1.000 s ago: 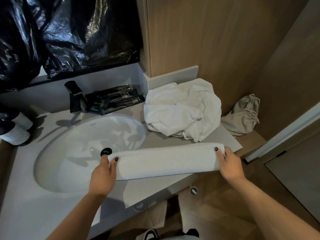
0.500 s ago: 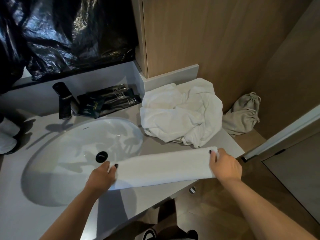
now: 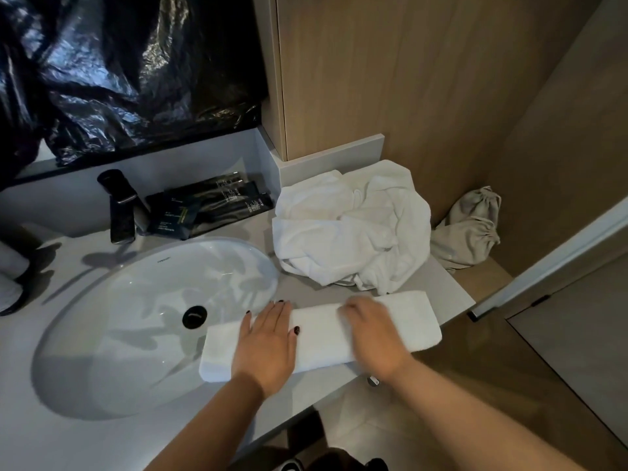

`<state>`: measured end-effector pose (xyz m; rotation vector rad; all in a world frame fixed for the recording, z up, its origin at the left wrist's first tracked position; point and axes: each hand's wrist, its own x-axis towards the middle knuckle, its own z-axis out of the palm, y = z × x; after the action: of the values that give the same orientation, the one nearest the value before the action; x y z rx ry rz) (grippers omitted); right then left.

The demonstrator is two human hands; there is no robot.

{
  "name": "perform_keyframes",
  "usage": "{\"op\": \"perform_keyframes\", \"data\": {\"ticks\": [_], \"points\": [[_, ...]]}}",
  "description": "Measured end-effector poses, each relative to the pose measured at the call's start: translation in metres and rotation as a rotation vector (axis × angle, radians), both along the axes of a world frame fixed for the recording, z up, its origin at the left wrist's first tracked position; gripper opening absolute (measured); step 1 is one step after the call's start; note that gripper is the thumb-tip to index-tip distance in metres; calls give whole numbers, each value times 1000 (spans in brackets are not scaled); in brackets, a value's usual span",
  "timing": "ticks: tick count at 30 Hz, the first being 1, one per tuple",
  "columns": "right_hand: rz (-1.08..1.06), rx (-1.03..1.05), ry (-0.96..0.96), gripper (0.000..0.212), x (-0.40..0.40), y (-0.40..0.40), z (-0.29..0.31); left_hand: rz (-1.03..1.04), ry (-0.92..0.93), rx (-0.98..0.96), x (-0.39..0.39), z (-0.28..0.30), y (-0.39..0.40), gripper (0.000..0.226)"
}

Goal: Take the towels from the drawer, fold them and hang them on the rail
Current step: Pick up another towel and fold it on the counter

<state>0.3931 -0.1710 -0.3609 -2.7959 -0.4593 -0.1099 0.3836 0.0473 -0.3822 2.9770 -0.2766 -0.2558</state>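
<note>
A white towel (image 3: 413,326), folded into a long narrow strip, lies on the grey counter (image 3: 448,283) along its front edge, its left end over the rim of the sink. My left hand (image 3: 268,341) lies flat on the left part of the strip, fingers straight. My right hand (image 3: 370,331) rests on the middle of the strip and is blurred by motion. A heap of crumpled white towels (image 3: 353,229) sits on the counter just behind the strip. No rail or drawer is in view.
The white oval sink (image 3: 136,317) with a black drain fills the left. A black tap (image 3: 120,207) and dark toiletry packets (image 3: 210,209) stand behind it. A beige drawstring bag (image 3: 470,226) lies at the right by the wooden wall. Black plastic covers the mirror.
Both hands let go of the towel's ends and moved inward onto its top. The strip now lies lower on the counter, at the front edge.
</note>
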Motion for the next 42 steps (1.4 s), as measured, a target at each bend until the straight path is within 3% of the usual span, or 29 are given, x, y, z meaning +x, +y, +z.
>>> {"op": "perform_keyframes", "data": {"ticks": [3, 6, 11, 20, 24, 27, 30, 33, 37, 42], "points": [[139, -13, 11, 53, -14, 37, -14, -12, 25, 55, 2, -3, 3, 60], [105, -131, 20, 52, -9, 38, -18, 0, 16, 11, 0, -3, 4, 77], [146, -162, 147, 71, 2, 12, -25, 83, -15, -83, -7, 4, 12, 74], [80, -283, 161, 78, 4, -75, -19, 205, 78, -102, -18, 5, 55, 85], [57, -305, 167, 81, 5, -74, -21, 161, 164, -99, -14, 6, 59, 55], [17, -277, 203, 78, 9, -62, -17, 26, 92, -24, -1, 19, 48, 77], [166, -271, 172, 65, 9, -30, -9, -88, 58, -64, 13, 22, 13, 61], [232, -250, 88, 56, -1, 1, -10, -167, 64, 17, 14, 10, -23, 62], [84, -162, 158, 66, -4, -18, -20, -168, 10, 33, 6, 1, -17, 69], [10, -269, 180, 73, -2, -65, -24, -97, -16, 24, 0, 3, 0, 75]]}}
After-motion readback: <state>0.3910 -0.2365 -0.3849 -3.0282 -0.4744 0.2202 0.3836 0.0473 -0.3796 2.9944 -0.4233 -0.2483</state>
